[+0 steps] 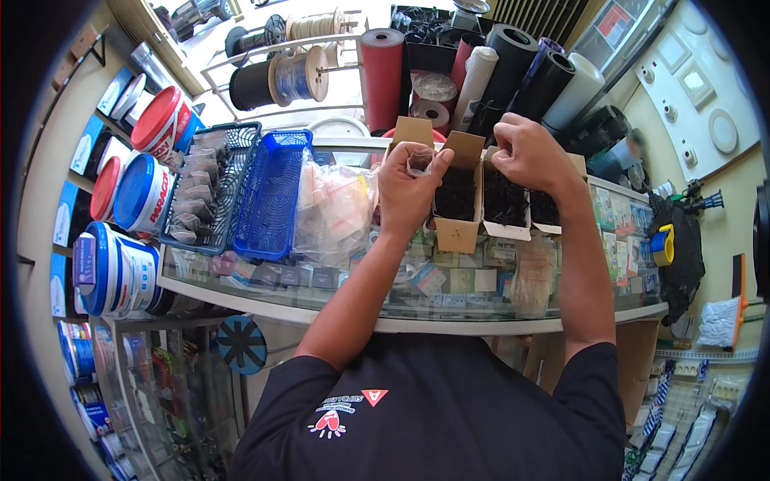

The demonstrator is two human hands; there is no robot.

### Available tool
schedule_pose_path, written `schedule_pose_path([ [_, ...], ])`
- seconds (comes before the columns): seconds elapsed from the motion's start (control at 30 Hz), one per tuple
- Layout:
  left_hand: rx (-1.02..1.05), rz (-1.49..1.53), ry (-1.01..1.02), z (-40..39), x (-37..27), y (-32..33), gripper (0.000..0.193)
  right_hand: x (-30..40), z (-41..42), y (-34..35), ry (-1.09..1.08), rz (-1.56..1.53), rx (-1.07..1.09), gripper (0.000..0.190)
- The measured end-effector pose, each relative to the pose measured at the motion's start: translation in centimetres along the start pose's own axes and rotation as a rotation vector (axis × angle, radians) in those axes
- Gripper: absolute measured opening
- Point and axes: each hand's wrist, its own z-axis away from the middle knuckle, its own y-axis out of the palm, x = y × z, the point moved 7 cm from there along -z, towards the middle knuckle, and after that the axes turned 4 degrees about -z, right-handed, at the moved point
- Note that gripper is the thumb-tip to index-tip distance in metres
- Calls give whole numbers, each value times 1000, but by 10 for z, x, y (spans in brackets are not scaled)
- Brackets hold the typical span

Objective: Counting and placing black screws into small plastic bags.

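Observation:
My left hand (404,189) grips a small clear plastic bag (420,161), its mouth held round between thumb and fingers. Over the open cardboard boxes, my right hand (532,153) is raised with its fingers curled in; whether anything is inside them is hidden. Small black pieces, too fine to name surely, fill the left box (458,234), the middle box (506,231) and a right box (546,228) partly behind my forearm. Left of my left hand lies a heap of clear plastic bags (337,207).
A glass display counter (361,300) carries the boxes. Further left stand a blue plastic basket (264,198) and a dark basket (228,234) holding several filled small bags (195,192). Rolls of sheet material (385,78) stand beyond the counter; paint buckets (120,270) line the left side.

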Motion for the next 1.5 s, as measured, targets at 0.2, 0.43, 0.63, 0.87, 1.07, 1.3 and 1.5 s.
schedule_pose_path([
  [0.2, 10, -9, -6, 1, 2, 1, 26, 3, 4, 30, -186, 71, -16, 17],
  [0.43, 14, 1, -7, -1, 6, 1, 21, 26, 6, 72, -201, -124, 315, 35],
  [0.63, 8, -8, 15, -1, 7, -1, 20, 20, -2, 102, -187, 19, 429, 51],
  [0.87, 14, -22, 20, -1, 7, -1, 27, 18, -11, 105, -225, -53, 421, 46],
  [1.07, 10, -23, -4, -1, 8, -3, 27, 23, -13, 100, -236, -125, 436, 35],
  [1.3, 6, -28, 16, -2, 8, -1, 26, 20, -11, 100, -282, -208, 353, 29],
  [1.5, 9, -65, 45, -1, 7, -2, 20, 20, -9, 96, -260, -227, 376, 27],
])
